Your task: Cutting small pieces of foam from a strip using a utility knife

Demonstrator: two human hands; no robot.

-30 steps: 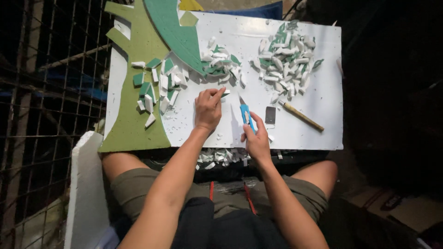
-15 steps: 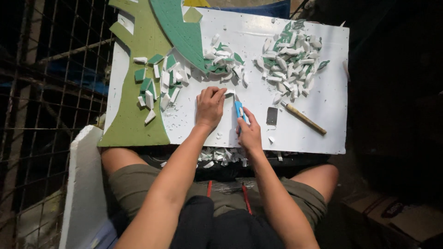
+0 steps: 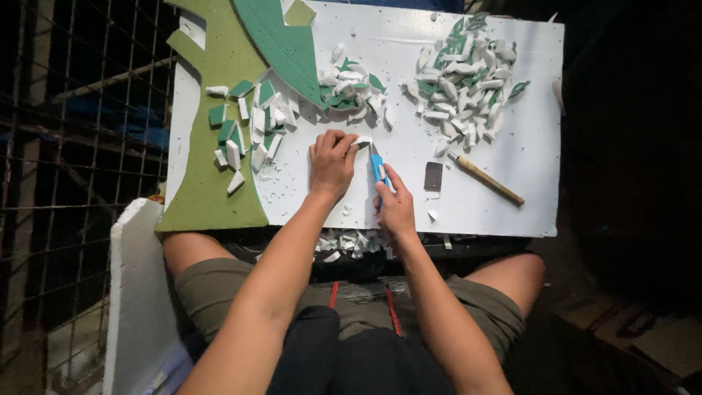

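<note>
Presently: left hand [image 3: 330,162] curled, pinning a small white foam piece [image 3: 361,140] to the white board [image 3: 482,197]; right hand [image 3: 395,208] gripping blue utility knife [image 3: 376,167].

Setting: an informal craft workspace, dim, apparently makeshift rather than a fitted workshop. Evidence: a white foam board [image 3: 475,197] serves as the work surface, resting across the seated person's lap. On the board lie a green foam cutout [image 3: 219,146], heaps of small white and green foam offcuts [image 3: 464,80], and a wooden-handled tool [image 3: 486,179]. Left of the board stands a wire mesh fence [image 3: 73,146]; a white foam slab [image 3: 135,292] leans below the board's left corner. Surroundings right of the board are too dark to tell.
</note>
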